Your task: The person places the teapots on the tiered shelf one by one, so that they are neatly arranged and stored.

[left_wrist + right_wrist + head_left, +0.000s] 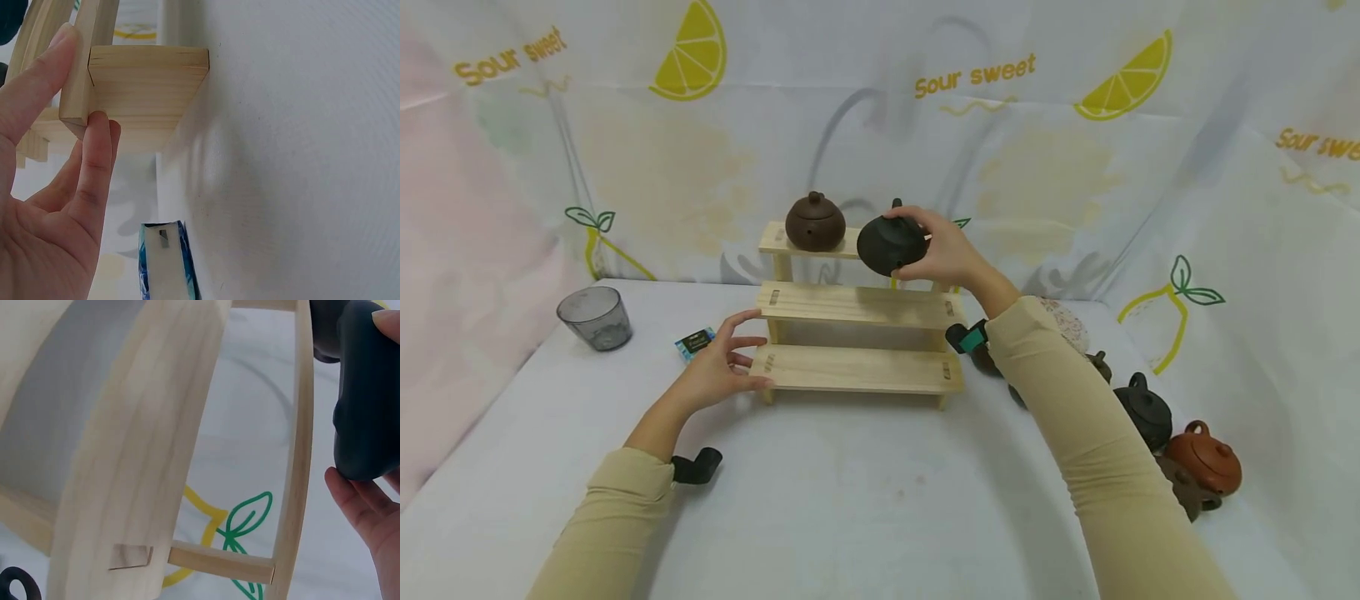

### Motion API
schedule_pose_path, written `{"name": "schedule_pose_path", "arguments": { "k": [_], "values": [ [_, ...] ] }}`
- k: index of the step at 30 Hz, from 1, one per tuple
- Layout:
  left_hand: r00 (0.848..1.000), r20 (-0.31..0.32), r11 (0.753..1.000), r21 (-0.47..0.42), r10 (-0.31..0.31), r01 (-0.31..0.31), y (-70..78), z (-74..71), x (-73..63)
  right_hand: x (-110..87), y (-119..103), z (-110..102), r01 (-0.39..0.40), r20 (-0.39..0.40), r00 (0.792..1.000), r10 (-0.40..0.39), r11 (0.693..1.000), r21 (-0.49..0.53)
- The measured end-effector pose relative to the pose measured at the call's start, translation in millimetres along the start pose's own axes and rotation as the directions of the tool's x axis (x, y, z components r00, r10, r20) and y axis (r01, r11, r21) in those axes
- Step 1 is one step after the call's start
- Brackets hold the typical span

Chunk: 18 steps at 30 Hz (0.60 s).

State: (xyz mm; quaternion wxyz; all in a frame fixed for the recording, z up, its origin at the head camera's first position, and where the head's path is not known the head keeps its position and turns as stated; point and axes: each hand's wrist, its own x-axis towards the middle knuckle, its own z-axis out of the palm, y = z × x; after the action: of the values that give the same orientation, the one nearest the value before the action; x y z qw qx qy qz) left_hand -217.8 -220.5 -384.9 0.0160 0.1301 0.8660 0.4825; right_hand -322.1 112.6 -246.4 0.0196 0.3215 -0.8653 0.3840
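Note:
A three-tier wooden display stand (857, 371) is on the white table. My right hand (946, 248) holds a black teapot (891, 244) by its body, at the height of the top shelf. In the right wrist view the black teapot (369, 400) is beside that shelf, gripped between thumb and fingers. A dark brown teapot (815, 223) sits at the left of the top shelf. My left hand (718, 367) grips the left end of the lowest shelf. The left wrist view shows the thumb and fingers on opposite faces of the board (87, 69).
At the right, partly behind my right sleeve, several teapots are grouped, among them a black teapot (1144, 412) and a reddish-brown teapot (1206, 458). A grey clear cup (597, 318) stands far left. A small blue packet (694, 342) lies near my left hand.

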Motion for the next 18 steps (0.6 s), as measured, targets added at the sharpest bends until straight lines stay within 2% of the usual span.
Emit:
{"name": "schedule_pose_path", "arguments": {
  "k": [10, 18],
  "values": [
    [1.0, -0.002, 1.0, -0.006, -0.012, 0.012, -0.3, 0.0, 0.1, 26.2, 1.3, 1.8, -0.075, 0.0, 0.997, 0.075, 0.997, -0.013],
    [1.0, -0.007, 1.0, 0.0, -0.013, 0.013, 1.7, -0.3, -0.5, 36.9, 6.5, 9.1, -0.099, 0.003, 0.995, 0.099, 0.994, -0.043]
  ]
}}
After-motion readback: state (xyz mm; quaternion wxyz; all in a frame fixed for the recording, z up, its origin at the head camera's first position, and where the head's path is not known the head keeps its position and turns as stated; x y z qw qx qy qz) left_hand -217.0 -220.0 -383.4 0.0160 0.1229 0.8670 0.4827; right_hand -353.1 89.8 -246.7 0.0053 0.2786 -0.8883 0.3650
